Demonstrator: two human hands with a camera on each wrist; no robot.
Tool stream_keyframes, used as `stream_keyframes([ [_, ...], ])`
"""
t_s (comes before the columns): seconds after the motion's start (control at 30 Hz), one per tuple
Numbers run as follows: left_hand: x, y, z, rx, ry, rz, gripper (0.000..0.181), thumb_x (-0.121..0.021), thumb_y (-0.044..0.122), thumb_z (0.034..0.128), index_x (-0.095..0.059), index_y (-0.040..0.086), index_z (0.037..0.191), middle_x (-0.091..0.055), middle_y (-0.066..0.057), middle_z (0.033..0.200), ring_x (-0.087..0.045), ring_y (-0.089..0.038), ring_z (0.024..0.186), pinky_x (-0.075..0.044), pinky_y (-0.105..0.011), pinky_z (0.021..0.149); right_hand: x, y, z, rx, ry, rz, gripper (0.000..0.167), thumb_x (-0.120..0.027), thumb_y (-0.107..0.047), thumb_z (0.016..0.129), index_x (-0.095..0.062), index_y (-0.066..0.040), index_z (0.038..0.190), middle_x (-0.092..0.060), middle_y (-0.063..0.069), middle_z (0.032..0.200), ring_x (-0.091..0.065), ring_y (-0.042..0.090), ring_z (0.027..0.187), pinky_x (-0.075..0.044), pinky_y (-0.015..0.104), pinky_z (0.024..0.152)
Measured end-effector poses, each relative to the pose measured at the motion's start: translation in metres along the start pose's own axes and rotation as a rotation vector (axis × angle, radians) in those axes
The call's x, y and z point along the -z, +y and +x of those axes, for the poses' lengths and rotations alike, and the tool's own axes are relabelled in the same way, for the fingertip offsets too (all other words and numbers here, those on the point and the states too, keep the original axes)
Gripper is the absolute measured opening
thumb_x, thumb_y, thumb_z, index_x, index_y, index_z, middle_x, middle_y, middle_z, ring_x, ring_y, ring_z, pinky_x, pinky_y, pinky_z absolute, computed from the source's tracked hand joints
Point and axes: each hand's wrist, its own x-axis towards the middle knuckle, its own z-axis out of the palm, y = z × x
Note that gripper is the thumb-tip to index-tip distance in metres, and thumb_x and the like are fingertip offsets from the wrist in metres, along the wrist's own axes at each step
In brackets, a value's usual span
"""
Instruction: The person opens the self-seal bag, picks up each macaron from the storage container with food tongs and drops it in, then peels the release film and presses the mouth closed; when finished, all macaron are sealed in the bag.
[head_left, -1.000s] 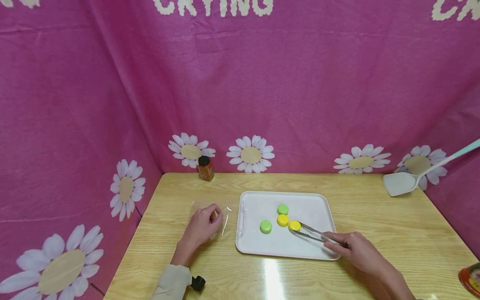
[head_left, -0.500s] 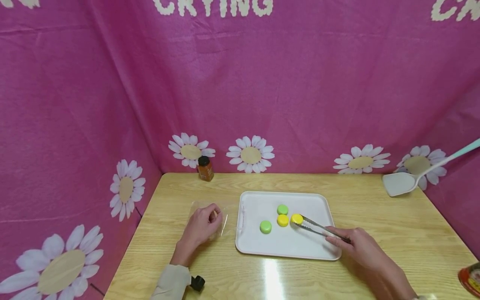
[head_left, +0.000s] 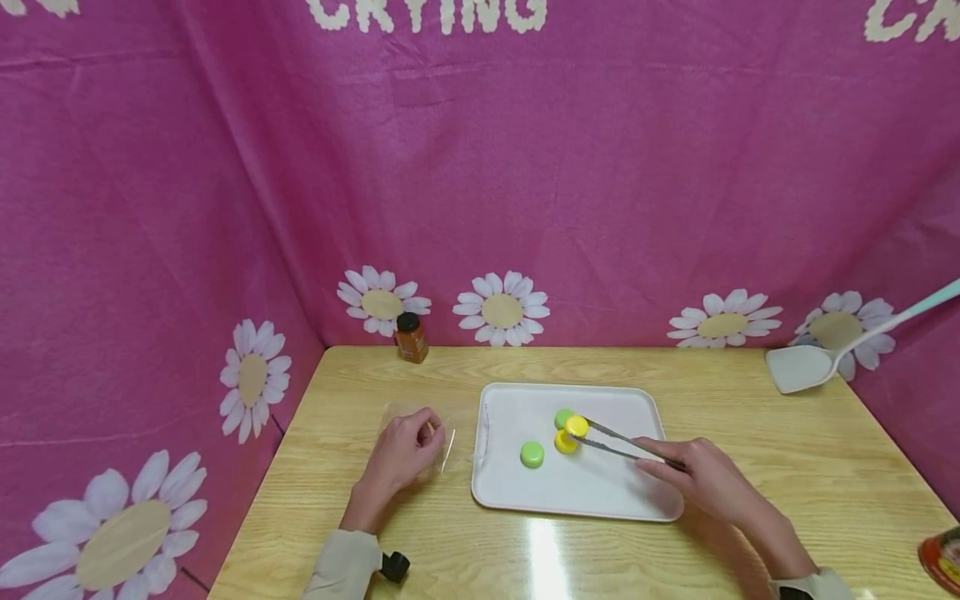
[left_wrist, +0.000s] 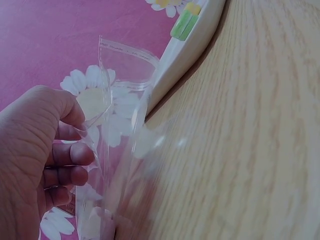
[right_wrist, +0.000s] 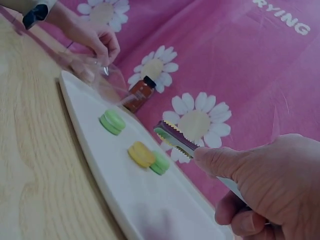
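Observation:
A clear plastic bag is pinched between thumb and fingers of my left hand, its mouth gaping toward the tray in the left wrist view. My right hand grips metal tongs, whose tips hold a yellow macaron raised above the tray. Below it on the tray lies another yellow macaron, touching a green one. A second green macaron lies apart to the left. In the right wrist view the held macaron cannot be made out at the tongs.
A brown bottle with a black cap stands at the table's back left. At the back right is a white spatula with a mint handle. A red container shows at the right edge. Pink cloth hangs behind the table.
The tongs have lifted the yellow macaron off the tray and carried it left, over the other yellow one. My right hand has moved left and slightly back; my left hand has stayed put.

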Motion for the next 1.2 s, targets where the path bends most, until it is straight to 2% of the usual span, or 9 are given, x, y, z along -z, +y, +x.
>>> stream_keyframes([
  [0.27, 0.001, 0.000, 0.001, -0.004, 0.011, 0.010, 0.009, -0.070, 0.022, 0.0942, -0.065, 0.023, 0.087, -0.051, 0.013, 0.067, -0.049, -0.007, 0.062, -0.042, -0.026, 0.059, -0.004, -0.014, 0.017, 0.060, 0.012, 0.000, 0.038, -0.078, -0.032, 0.094, -0.075, -0.016, 0.129, -0.027, -0.022, 0.059, -0.025, -0.003, 0.054, -0.028, 0.020, 0.051],
  [0.63, 0.002, 0.001, 0.004, -0.039, 0.017, 0.013, 0.010, -0.070, 0.019, 0.0942, -0.065, 0.022, 0.086, -0.051, 0.013, 0.067, -0.049, -0.007, 0.062, -0.042, -0.025, 0.059, -0.025, -0.044, 0.054, 0.154, -0.057, 0.050, 0.039, -0.075, -0.037, 0.095, -0.075, -0.021, 0.131, -0.024, -0.021, 0.058, -0.021, -0.004, 0.055, -0.025, 0.018, 0.053],
  [0.7, 0.002, 0.001, 0.003, -0.037, 0.010, 0.016, 0.010, -0.070, 0.020, 0.0944, -0.065, 0.022, 0.086, -0.051, 0.013, 0.067, -0.049, -0.007, 0.062, -0.042, -0.025, 0.059, -0.032, -0.050, 0.061, 0.161, -0.086, 0.061, 0.040, -0.074, -0.039, 0.096, -0.075, -0.020, 0.130, -0.027, -0.020, 0.057, -0.022, -0.004, 0.055, -0.026, 0.018, 0.053],
  [0.8, 0.002, 0.000, 0.001, -0.022, -0.004, 0.022, 0.010, -0.070, 0.020, 0.0945, -0.065, 0.023, 0.087, -0.051, 0.013, 0.067, -0.049, -0.006, 0.062, -0.042, -0.025, 0.059, -0.043, -0.058, 0.071, 0.181, -0.134, 0.054, 0.041, -0.071, -0.043, 0.097, -0.075, -0.018, 0.130, -0.056, -0.016, 0.063, -0.028, -0.003, 0.056, -0.031, 0.020, 0.055],
  [0.9, 0.002, 0.000, -0.001, -0.008, -0.011, 0.022, 0.009, -0.071, 0.021, 0.0943, -0.065, 0.023, 0.088, -0.052, 0.013, 0.067, -0.050, -0.007, 0.063, -0.042, -0.025, 0.059, -0.052, -0.067, 0.081, 0.217, -0.167, -0.006, 0.042, -0.068, -0.046, 0.099, -0.075, -0.018, 0.129, -0.067, -0.011, 0.075, -0.038, -0.001, 0.060, -0.039, 0.024, 0.061],
  [0.93, 0.002, 0.000, -0.001, -0.005, -0.009, 0.020, 0.009, -0.071, 0.021, 0.0943, -0.065, 0.023, 0.088, -0.052, 0.013, 0.068, -0.050, -0.007, 0.063, -0.042, -0.025, 0.059, -0.055, -0.070, 0.084, 0.236, -0.167, -0.028, 0.041, -0.067, -0.046, 0.099, -0.075, -0.019, 0.129, -0.068, -0.011, 0.078, -0.041, -0.001, 0.062, -0.042, 0.026, 0.062],
  [1.03, 0.002, 0.000, -0.001, -0.010, 0.006, 0.016, 0.009, -0.070, 0.021, 0.0942, -0.065, 0.023, 0.088, -0.052, 0.013, 0.068, -0.050, -0.008, 0.064, -0.042, -0.026, 0.060, -0.061, -0.078, 0.094, 0.275, -0.174, -0.075, 0.039, -0.068, -0.044, 0.099, -0.076, -0.019, 0.129, -0.058, -0.016, 0.068, -0.050, 0.001, 0.066, -0.045, 0.029, 0.066],
  [1.2, 0.002, 0.001, 0.000, -0.049, 0.042, 0.008, 0.010, -0.071, 0.016, 0.0930, -0.065, 0.021, 0.086, -0.052, 0.012, 0.068, -0.050, -0.007, 0.064, -0.042, -0.025, 0.059, -0.073, -0.089, 0.108, 0.316, -0.190, -0.093, 0.037, -0.072, -0.040, 0.097, -0.076, -0.020, 0.128, -0.063, -0.016, 0.066, -0.051, 0.001, 0.063, -0.043, 0.026, 0.059],
])
